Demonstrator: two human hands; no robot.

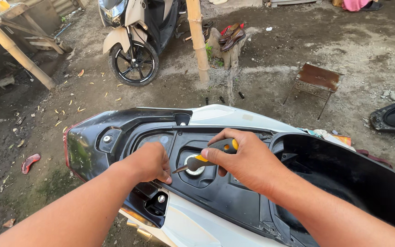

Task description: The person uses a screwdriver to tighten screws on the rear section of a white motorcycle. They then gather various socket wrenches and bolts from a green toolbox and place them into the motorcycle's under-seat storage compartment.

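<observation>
Yellow-and-black-handled screwdriver [209, 155] is gripped in the right hand [248, 162], tip aimed under the clenched left hand [149, 161] on the black scooter frame [225, 192]; fastener work looks underway, steady alignment needed.

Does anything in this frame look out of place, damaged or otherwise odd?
Yes. The scooter under the hands has no seat on it, so its storage tub and fuel cap lie bare. The right hand holds a yellow-handled screwdriver; the left hand rests on the black panel. A pair of brown shoes sits on a stump.
</observation>
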